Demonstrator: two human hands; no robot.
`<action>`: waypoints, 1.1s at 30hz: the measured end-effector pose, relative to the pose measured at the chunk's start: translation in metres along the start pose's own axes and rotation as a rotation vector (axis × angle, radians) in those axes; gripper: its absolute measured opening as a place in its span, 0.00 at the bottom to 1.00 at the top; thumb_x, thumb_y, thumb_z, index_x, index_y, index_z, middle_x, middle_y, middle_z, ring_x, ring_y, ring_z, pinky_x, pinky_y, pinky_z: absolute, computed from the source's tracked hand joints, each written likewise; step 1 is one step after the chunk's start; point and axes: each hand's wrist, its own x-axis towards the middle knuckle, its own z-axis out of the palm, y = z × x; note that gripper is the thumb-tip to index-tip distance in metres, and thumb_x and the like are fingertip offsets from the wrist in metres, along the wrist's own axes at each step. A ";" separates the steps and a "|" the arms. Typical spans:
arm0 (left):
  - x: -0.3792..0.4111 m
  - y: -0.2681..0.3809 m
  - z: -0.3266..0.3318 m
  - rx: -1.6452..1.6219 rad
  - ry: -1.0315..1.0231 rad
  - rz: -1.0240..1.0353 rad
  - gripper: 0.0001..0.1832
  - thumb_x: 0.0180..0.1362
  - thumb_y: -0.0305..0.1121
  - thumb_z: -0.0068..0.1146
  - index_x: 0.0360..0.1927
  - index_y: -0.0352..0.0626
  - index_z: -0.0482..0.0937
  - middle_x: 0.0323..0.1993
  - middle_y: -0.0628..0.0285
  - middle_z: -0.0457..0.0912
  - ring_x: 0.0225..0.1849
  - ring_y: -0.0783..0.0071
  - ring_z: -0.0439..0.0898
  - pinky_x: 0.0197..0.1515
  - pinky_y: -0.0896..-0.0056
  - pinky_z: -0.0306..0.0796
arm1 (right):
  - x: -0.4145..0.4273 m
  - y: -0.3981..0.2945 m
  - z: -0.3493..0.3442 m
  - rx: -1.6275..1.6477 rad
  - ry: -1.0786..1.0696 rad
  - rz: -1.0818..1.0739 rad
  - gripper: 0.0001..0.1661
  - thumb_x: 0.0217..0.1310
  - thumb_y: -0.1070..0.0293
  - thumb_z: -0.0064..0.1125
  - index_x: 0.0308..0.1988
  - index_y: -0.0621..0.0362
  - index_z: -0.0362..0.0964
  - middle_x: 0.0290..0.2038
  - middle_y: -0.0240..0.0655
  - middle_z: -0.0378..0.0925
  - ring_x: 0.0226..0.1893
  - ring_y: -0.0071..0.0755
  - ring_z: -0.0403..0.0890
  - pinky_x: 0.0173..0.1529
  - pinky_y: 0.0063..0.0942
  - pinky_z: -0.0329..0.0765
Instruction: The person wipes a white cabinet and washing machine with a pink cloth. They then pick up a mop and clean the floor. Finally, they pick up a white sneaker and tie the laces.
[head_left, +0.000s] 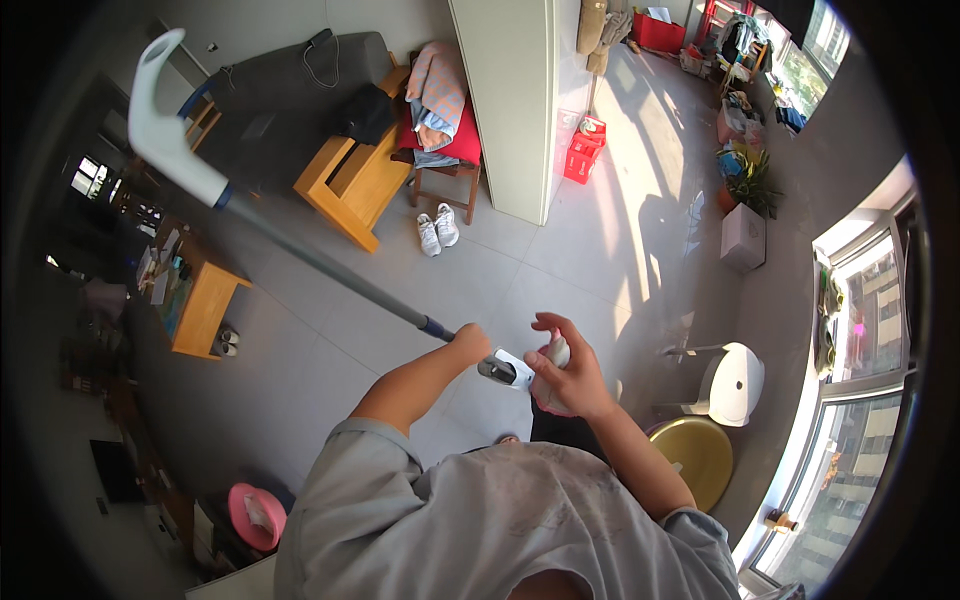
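Note:
My left hand (472, 343) is closed around a long grey pole (330, 274) near its lower end. The pole slants up to the left and ends in a curved white end piece (169, 142) with an opening at its tip. Just below my fist is a dark grey joint (496, 368), with a white part (517, 367) beside it. My right hand (585, 375) holds what looks like a small spray bottle (556, 352), pale with a pink top and pink lower part. Its index finger curls over the top. The fingers hide much of the bottle, which is close to the white part.
A wooden-armed sofa (352, 180), a chair with folded clothes (442, 112) and white sneakers (438, 229) lie ahead. A white column (510, 112) stands beside them. Windows (862, 420), a gold round stool (694, 461) and a white box (744, 238) are at right; a pink basin (256, 516) is lower left.

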 end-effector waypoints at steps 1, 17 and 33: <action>0.022 -0.010 0.008 0.005 -0.023 -0.023 0.05 0.50 0.33 0.60 0.30 0.49 0.85 0.28 0.63 0.86 0.29 0.64 0.83 0.29 0.62 0.74 | 0.024 -0.017 -0.005 0.013 -0.041 -0.082 0.38 0.56 0.56 0.69 0.61 0.60 0.63 0.54 0.45 0.75 0.51 0.43 0.78 0.55 0.34 0.73; 0.205 -0.120 -0.067 0.659 -0.269 0.400 0.04 0.51 0.28 0.60 0.30 0.47 0.85 0.26 0.63 0.85 0.28 0.65 0.83 0.29 0.59 0.69 | 0.332 -0.147 -0.094 0.231 -0.348 -0.166 0.31 0.58 0.64 0.70 0.58 0.56 0.65 0.35 0.31 0.76 0.35 0.21 0.74 0.42 0.22 0.72; 0.234 -0.205 -0.049 0.801 0.092 0.582 0.12 0.32 0.18 0.68 0.23 0.42 0.81 0.20 0.63 0.80 0.22 0.63 0.78 0.33 0.58 0.67 | 0.473 -0.088 -0.055 0.445 -0.053 -0.074 0.60 0.48 0.54 0.76 0.71 0.61 0.47 0.56 0.47 0.73 0.36 0.26 0.77 0.42 0.21 0.74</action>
